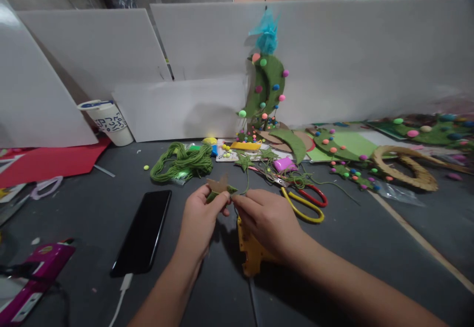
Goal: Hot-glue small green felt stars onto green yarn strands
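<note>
Between the thumb and fingers of my left hand (202,216) is a small brown cardboard star (219,186), partly covered in green. My right hand (268,218) is closed, its fingertips pinched together at the star's right point. A strand of green yarn (248,183) runs down to these fingertips, which partly hide it. Under my right hand lies a yellow glue gun (250,253), partly covered by the hand. Just beyond are scissors (301,208) with red and yellow handles, and a green star (243,161).
A green yarn skein (181,161) lies behind my left hand, a black phone (142,233) to its left. A purple power strip (40,272) is at far left. A green crescent decorated with pompoms (272,85) hangs before white boards (351,60). A straw-coloured ring (381,161) lies right.
</note>
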`<act>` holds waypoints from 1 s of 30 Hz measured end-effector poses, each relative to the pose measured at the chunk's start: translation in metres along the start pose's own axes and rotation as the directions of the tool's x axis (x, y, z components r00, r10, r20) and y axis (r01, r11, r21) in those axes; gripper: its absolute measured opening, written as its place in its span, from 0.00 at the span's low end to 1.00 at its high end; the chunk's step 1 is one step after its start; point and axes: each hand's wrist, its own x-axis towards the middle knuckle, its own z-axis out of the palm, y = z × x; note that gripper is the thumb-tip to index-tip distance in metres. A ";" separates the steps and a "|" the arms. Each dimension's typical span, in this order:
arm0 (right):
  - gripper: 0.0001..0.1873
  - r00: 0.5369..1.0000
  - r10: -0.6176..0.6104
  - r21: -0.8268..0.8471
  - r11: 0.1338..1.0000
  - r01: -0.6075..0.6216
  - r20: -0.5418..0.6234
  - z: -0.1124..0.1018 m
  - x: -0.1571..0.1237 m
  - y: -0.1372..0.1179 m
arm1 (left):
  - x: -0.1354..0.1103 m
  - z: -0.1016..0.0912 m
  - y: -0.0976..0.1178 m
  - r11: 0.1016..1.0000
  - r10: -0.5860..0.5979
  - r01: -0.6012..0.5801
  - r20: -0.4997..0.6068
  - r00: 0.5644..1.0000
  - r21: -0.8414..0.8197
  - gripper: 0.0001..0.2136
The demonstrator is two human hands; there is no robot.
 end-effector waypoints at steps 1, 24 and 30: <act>0.11 1.000 -0.006 -0.004 1.000 0.006 0.019 -0.001 0.000 -0.001 | -0.001 0.000 0.002 0.999 0.012 -0.012 -0.013 1.000 0.051 0.08; 0.05 0.918 0.291 0.603 0.692 -0.397 0.269 -0.037 0.021 0.022 | -0.008 0.003 0.012 0.986 -0.119 0.152 0.329 0.937 -0.074 0.03; 0.06 0.801 0.312 0.793 0.189 -0.580 0.511 -0.023 0.019 0.023 | -0.010 0.003 0.013 0.958 -0.130 0.204 0.334 0.934 -0.199 0.03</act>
